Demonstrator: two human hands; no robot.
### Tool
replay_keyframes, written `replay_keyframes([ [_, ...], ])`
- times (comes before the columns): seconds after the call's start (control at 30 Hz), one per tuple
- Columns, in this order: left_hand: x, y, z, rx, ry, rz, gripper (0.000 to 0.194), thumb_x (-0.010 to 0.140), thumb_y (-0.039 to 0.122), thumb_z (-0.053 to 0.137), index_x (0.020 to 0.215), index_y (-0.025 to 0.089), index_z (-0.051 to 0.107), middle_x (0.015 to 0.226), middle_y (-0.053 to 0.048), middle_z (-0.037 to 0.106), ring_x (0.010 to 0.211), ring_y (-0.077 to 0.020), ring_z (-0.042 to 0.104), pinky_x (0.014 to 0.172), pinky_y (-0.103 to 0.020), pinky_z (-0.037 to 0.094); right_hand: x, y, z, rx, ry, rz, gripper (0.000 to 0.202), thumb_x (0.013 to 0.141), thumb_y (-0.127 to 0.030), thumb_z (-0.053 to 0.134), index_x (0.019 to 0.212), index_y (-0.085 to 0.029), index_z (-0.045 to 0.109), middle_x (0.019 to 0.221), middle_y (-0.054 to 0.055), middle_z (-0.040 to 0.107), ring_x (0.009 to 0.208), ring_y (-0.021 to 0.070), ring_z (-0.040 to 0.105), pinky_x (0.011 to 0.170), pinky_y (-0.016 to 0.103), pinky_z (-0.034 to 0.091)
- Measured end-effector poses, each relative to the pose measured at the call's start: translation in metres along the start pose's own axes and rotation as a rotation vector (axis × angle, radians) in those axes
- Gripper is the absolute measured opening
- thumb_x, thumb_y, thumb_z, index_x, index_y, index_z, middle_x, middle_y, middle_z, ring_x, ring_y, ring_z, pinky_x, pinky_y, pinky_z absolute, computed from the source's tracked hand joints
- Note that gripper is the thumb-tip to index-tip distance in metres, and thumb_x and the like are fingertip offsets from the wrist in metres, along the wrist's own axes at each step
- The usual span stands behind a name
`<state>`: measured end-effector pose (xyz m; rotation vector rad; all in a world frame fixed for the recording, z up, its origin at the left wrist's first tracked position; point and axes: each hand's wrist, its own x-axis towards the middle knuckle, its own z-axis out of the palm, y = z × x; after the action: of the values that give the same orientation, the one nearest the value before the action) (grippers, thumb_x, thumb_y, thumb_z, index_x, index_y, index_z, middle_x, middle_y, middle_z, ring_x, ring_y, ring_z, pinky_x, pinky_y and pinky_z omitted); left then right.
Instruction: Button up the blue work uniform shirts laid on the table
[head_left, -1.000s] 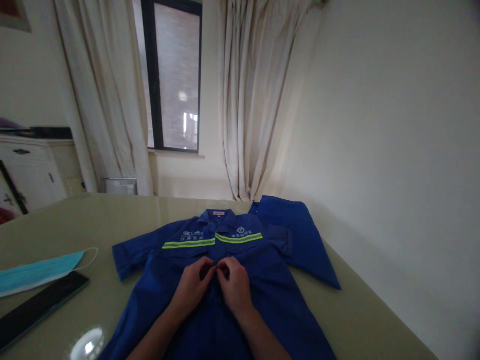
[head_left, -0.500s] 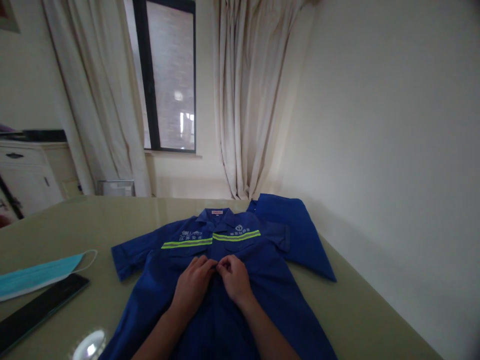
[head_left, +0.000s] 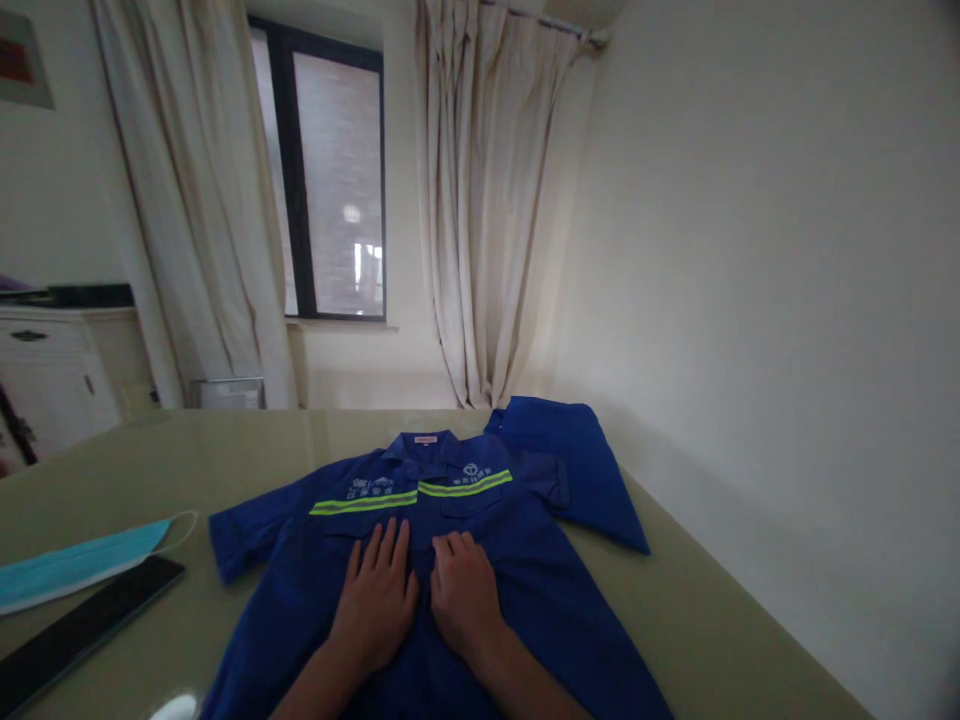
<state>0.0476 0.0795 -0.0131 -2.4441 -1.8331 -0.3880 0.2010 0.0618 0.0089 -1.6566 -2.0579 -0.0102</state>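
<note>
A blue short-sleeved work shirt (head_left: 517, 560) lies spread front side up, its collar away from me. Yellow-green reflective strips and pale lettering cross its chest. My left hand (head_left: 379, 590) rests flat on the left part of the front, just below the strip, with its fingers stretched out. Beside the front's middle line, my right hand (head_left: 465, 590) touches the cloth with its fingers curled and close together. Its fingertips and thumb are partly hidden, so I cannot make out what they hold, if anything.
Another folded blue garment (head_left: 592, 470) lies beyond the shirt's right sleeve, near the wall. On the left of the greenish table (head_left: 225, 440) are a light-blue face mask (head_left: 82, 562) and a dark phone-like object (head_left: 90, 630). A white cabinet (head_left: 60, 360) stands behind at left.
My hands, which were pinching together at the shirt's middle line, have come apart. The left has flattened out on the cloth, and the right stays curled near the middle. The view has tilted up slightly.
</note>
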Motion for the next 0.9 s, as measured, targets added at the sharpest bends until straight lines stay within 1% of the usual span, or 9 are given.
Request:
replay_keyframes([
  [0.1, -0.023, 0.008, -0.012, -0.011, -0.11, 0.018, 0.064, 0.094, 0.031, 0.04, 0.158, 0.031, 0.035, 0.167, -0.006, 0.029, 0.154, -0.039, 0.024, 0.119, -0.068, 0.021, -0.001, -0.004, -0.017, -0.063, -0.068, 0.016, 0.022, 0.098, -0.023, 0.049, 0.108, -0.021, 0.068, 0.102, 0.009, 0.074, 0.098, 0.0256, 0.068, 0.081, 0.034, 0.05],
  [0.17, -0.034, 0.013, -0.022, -0.048, -0.21, 0.064, 0.066, 0.092, 0.029, 0.04, 0.157, 0.038, 0.033, 0.168, 0.001, 0.026, 0.155, -0.0394, 0.019, 0.118, -0.073, 0.016, 0.008, -0.009, -0.026, -0.082, -0.112, 0.099, 0.029, 0.103, -0.038, 0.044, 0.107, -0.021, 0.068, 0.097, 0.011, 0.076, 0.091, 0.0263, 0.071, 0.077, 0.034, 0.05],
  [0.27, -0.043, 0.017, -0.036, -0.112, -0.299, 0.122, 0.071, 0.09, 0.028, 0.039, 0.16, 0.033, 0.027, 0.168, 0.001, 0.026, 0.156, -0.0347, 0.015, 0.121, -0.072, 0.009, 0.027, -0.014, -0.028, -0.077, -0.153, 0.206, 0.044, 0.099, -0.056, 0.049, 0.109, -0.017, 0.069, 0.101, 0.016, 0.076, 0.094, 0.0312, 0.073, 0.077, 0.037, 0.051],
  [0.33, -0.044, 0.016, -0.042, -0.132, -0.319, 0.112, 0.074, 0.089, 0.03, 0.041, 0.161, 0.026, 0.025, 0.167, -0.003, 0.027, 0.157, -0.0323, 0.017, 0.123, -0.068, 0.009, 0.038, -0.014, -0.019, -0.058, -0.146, 0.238, 0.041, 0.093, -0.051, 0.06, 0.11, -0.015, 0.069, 0.107, 0.017, 0.075, 0.1, 0.0331, 0.072, 0.077, 0.037, 0.051],
  [0.4, -0.041, 0.013, -0.046, -0.144, -0.314, 0.096, 0.075, 0.088, 0.033, 0.044, 0.16, 0.023, 0.028, 0.165, -0.005, 0.033, 0.155, -0.0328, 0.023, 0.122, -0.067, 0.015, 0.044, -0.008, -0.006, -0.029, -0.111, 0.268, 0.027, 0.09, -0.035, 0.062, 0.108, -0.016, 0.069, 0.106, 0.016, 0.075, 0.099, 0.0316, 0.072, 0.074, 0.034, 0.05],
  [0.5, -0.028, 0.009, -0.049, -0.166, -0.226, 0.08, 0.061, 0.092, 0.034, 0.04, 0.153, 0.028, 0.044, 0.154, -0.007, 0.053, 0.145, -0.034, 0.042, 0.112, -0.066, 0.033, 0.045, 0.007, 0.01, 0.083, -0.008, 0.315, 0.017, 0.089, -0.019, 0.054, 0.095, -0.02, 0.07, 0.092, 0.01, 0.076, 0.088, 0.0264, 0.073, 0.069, 0.029, 0.045],
  [0.63, 0.012, 0.012, -0.045, -0.115, -0.067, -0.004, 0.045, 0.099, 0.026, 0.032, 0.132, 0.027, 0.064, 0.134, -0.011, 0.069, 0.122, -0.035, 0.061, 0.095, -0.06, 0.044, 0.044, 0.025, 0.018, 0.326, 0.119, 0.343, 0.015, 0.087, -0.019, 0.054, 0.082, -0.023, 0.067, 0.076, 0.003, 0.073, 0.074, 0.0211, 0.07, 0.063, 0.026, 0.04],
  [0.77, 0.051, 0.018, -0.026, -0.104, -0.02, -0.021, 0.029, 0.096, 0.021, 0.046, 0.114, 0.022, 0.068, 0.112, -0.011, 0.074, 0.108, -0.0325, 0.067, 0.093, -0.05, 0.045, 0.044, 0.032, 0.022, 0.569, 0.198, 0.284, 0.011, 0.088, -0.024, 0.055, 0.086, -0.023, 0.066, 0.077, 0.002, 0.072, 0.072, 0.0202, 0.068, 0.066, 0.026, 0.044],
  [0.9, 0.064, 0.012, -0.004, -0.286, 0.023, 0.049, 0.016, 0.097, 0.021, 0.047, 0.1, 0.021, 0.064, 0.105, -0.007, 0.069, 0.102, -0.0248, 0.065, 0.087, -0.036, 0.046, 0.042, 0.034, 0.027, 0.695, 0.289, 0.24, 0.014, 0.091, -0.031, 0.054, 0.091, -0.022, 0.065, 0.085, 0.004, 0.072, 0.078, 0.0203, 0.067, 0.072, 0.027, 0.048],
])
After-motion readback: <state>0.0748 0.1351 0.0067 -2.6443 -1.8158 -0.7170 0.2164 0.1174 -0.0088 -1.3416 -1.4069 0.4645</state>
